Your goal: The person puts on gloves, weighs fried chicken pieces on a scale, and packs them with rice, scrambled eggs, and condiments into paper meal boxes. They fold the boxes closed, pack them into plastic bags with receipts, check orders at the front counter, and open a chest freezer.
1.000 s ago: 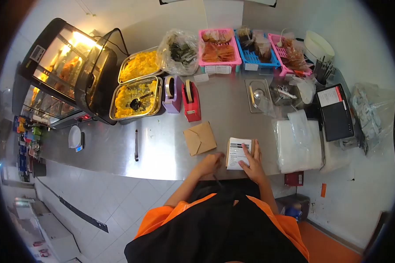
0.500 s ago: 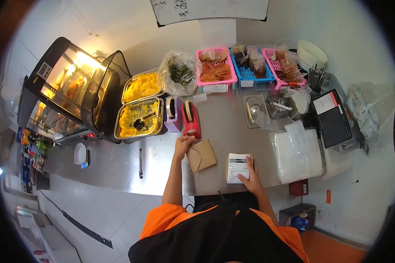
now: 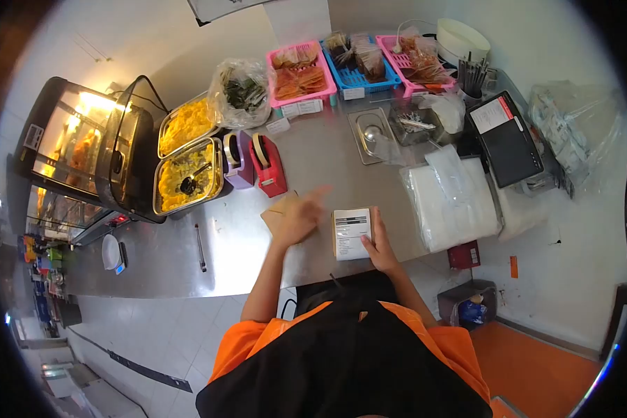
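A printed white slip (image 3: pixel 352 234) lies on a small brown packet near the table's front edge. My right hand (image 3: pixel 380 244) grips the packet's right side, thumb over the slip. Motion blurs my left hand (image 3: pixel 301 219), which is over a folded brown box (image 3: pixel 274 214) and partly covers it. One finger seems to point toward the slip; whether anything is held there cannot be made out. Behind the box stand a red tape dispenser (image 3: pixel 269 166) and a purple one (image 3: pixel 237 160).
Trays of yellow food (image 3: pixel 187 127) and a lit display warmer (image 3: pixel 83 143) are at the left. Pink and blue baskets (image 3: pixel 361 78) line the back. Plastic-wrapped white bags (image 3: pixel 456 202) and a black tablet (image 3: pixel 507 143) occupy the right. A pen (image 3: pixel 200 247) lies front left.
My left hand went to the red tape dispenser, then came back down and right over the brown box. My right hand stays at the packet. The whole view has shifted.
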The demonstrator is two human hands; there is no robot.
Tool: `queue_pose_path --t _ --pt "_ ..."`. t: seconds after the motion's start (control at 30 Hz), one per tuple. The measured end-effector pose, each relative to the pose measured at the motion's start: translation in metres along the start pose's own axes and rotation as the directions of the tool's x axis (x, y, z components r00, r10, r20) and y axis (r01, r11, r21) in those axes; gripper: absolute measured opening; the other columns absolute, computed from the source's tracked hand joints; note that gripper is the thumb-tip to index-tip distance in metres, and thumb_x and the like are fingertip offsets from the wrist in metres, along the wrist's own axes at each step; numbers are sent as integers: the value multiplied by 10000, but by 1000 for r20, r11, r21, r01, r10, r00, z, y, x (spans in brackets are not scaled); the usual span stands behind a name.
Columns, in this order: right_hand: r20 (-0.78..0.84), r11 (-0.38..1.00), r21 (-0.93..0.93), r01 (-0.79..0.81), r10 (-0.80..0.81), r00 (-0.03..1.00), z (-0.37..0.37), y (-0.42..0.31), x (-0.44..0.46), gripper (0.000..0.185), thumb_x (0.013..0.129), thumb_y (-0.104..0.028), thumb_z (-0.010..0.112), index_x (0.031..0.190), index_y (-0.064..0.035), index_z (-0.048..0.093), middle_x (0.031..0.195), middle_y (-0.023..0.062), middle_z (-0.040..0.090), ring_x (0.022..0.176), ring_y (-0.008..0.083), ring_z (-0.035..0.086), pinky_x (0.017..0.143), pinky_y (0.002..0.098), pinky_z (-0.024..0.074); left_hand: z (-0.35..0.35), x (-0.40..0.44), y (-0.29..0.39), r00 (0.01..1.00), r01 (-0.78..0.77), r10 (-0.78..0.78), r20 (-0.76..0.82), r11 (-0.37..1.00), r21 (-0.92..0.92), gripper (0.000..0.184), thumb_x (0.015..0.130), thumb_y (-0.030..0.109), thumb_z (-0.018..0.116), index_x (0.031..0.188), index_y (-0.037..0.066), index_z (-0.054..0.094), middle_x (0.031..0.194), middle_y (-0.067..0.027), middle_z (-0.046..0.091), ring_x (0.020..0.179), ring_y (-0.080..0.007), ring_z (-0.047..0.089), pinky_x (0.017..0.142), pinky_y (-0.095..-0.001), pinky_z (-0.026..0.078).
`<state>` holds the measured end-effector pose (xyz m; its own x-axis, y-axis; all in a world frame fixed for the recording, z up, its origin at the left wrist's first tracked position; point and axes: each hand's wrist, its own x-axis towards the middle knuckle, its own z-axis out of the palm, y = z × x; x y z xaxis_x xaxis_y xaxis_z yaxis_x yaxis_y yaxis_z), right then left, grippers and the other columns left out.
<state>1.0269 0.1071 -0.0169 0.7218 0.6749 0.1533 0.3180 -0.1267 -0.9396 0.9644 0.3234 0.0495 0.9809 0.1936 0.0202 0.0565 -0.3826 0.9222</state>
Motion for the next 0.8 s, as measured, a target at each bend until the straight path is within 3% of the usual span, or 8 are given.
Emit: queue_pose_path --t 0.07,0.13,0.23,0.33,0.43,0.53,0.63,0.8 --pt "-52 999 43 -18 21 998 2 3 -3 679 824 -122 470 1309 15 15 1347 230 106 1249 365 121 1006 392 135 33 20 40 902 216 -227 368 974 73 612 707 23 510 1274 42 282 906 -138 576 640 -155 537 612 -277 441" --pt "-99 993 117 -30 42 994 7 12 -6 699 825 -129 472 1304 23 -14 1354 232 77 1254 366 101 1007 395 135 70 35 10 956 24 -76 283 983 182 673 711 93 556 1292 32 223 884 -175 585 727 -253 590 645 -350 459" --pt "-164 994 -104 34 -51 985 6 4 -8 649 837 -155 453 1301 37 44 1344 249 107 1246 382 124 1003 407 148 80 49 10 937 165 -279 211 885 436 713 701 158 600 1290 35 217 846 -180 586 794 -326 580 662 -399 456" --pt "-9 973 -230 10 -12 1000 1 -3 -5 600 843 -180 438 1291 53 114 1327 262 159 1234 393 158 1002 412 159 76 43 13 933 215 -351 80 722 658 787 647 239 667 1287 68 241 835 -182 588 757 -333 584 654 -400 462" --pt "-29 987 -155 42 -47 998 1 -8 -4 562 845 -177 424 1285 56 161 1313 271 194 1230 391 181 1001 408 168 51 22 27 923 115 -327 204 739 663 857 579 327 711 1280 117 265 896 -190 575 842 -322 568 741 -373 448" --pt "-13 990 -142 4 -6 1000 1 -1 -8 615 832 -186 446 1295 51 118 1331 257 160 1243 369 165 1003 397 172 14 -5 -18 946 -179 -78 315 684 707 928 531 393 719 1290 156 242 1056 -242 486 984 -331 486 817 -419 387" --pt "50 999 -15 45 -44 998 -4 3 -6 809 754 -269 583 1302 42 76 1353 234 112 1254 353 141 1008 388 171 -18 -34 10 997 -5 74 -19 313 950 945 458 348 732 1266 161 277 1182 -201 382 1089 -340 373 869 -464 315" --pt "116 986 -169 -4 24 993 -9 -6 -2 1090 519 -268 761 1315 1 66 1367 216 49 1264 343 103 1008 387 194 -36 -31 -29 990 127 -131 -54 641 757 1038 350 367 740 1247 109 283 1175 -186 365 1052 -347 367 849 -467 287"
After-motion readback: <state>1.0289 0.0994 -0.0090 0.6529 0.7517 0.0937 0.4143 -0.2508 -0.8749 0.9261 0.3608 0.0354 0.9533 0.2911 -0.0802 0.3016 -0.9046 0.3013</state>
